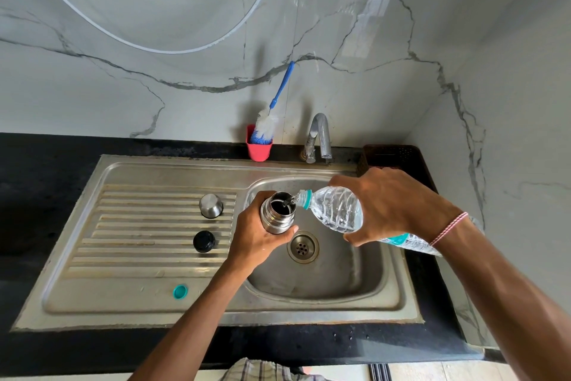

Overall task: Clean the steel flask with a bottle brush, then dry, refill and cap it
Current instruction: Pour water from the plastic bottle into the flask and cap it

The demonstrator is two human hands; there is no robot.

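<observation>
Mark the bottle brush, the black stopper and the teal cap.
bottle brush [266, 125]: head view, on its white bristles.
black stopper [204, 241]: head view, on its top face.
teal cap [180, 291]: head view, on its middle.

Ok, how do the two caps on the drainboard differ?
The steel cap is shiny silver and taller; the black cap is dark and flatter. The steel cap sits farther back, the black cap nearer the front. Both rest on the ribbed drainboard, apart, with no hand on them.

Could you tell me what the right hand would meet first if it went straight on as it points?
Probably the steel flask in the left hand: the right hand points its water bottle at the open mouth.
</observation>
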